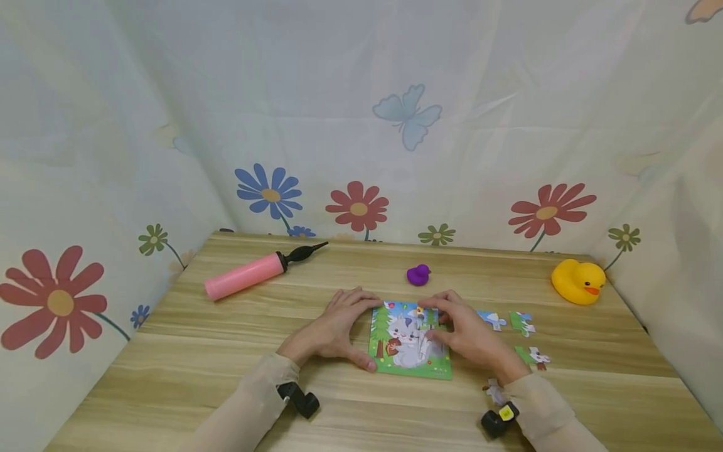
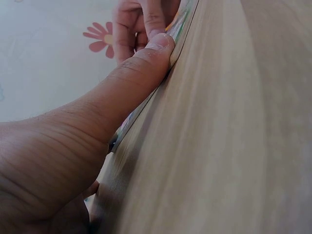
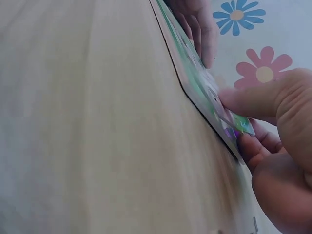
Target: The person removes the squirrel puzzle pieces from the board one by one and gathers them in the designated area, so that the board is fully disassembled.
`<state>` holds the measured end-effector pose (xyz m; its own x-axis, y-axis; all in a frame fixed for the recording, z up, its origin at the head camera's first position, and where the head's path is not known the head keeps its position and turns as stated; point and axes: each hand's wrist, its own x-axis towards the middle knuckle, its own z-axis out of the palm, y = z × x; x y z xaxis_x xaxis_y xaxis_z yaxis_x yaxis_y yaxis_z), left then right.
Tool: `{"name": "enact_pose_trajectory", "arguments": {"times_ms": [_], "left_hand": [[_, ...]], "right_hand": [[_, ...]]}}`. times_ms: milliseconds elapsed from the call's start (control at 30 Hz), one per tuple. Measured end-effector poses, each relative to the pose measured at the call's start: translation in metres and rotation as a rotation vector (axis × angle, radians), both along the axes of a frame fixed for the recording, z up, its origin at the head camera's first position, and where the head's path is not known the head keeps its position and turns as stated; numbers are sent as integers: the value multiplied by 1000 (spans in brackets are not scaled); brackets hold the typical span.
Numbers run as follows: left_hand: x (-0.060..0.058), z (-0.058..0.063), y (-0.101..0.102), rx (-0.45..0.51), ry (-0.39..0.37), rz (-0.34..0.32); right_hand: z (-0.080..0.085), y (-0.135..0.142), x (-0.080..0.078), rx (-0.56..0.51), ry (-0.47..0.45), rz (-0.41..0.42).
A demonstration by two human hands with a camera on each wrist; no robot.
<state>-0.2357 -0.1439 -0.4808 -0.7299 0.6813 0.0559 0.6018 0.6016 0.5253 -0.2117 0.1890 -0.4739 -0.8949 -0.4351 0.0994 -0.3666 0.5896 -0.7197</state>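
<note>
A square jigsaw puzzle (image 1: 410,359) with a grey squirrel picture lies flat on the table. My left hand (image 1: 341,323) holds its left side, fingers at the far left corner and thumb (image 2: 160,43) against the near left corner. On the right, my right hand (image 1: 467,328) is over the puzzle's right part. Its thumb and fingers pinch a puzzle piece (image 3: 242,124), tilted against the puzzle surface. Several loose pieces lie right of that hand, among them a blue one (image 1: 493,319), a green and white one (image 1: 522,322) and a grey one (image 1: 495,392) near the wrist.
A pink hand pump (image 1: 245,276) with a black nozzle lies at the back left of the wooden table (image 1: 316,414). Behind the puzzle sits a small purple duck (image 1: 418,275). At the back right is a larger yellow duck (image 1: 577,282). Flowered cloth hangs behind.
</note>
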Motion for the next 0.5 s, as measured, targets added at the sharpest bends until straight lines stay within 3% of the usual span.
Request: {"name": "enact_pose_trajectory", "arguments": {"times_ms": [200, 500], "left_hand": [[-1, -1, 0, 3, 0, -5], [-2, -1, 0, 4, 11, -14]], "right_hand": [[0, 2, 0, -19, -31, 12], [-1, 2, -2, -53, 24, -32]]}}
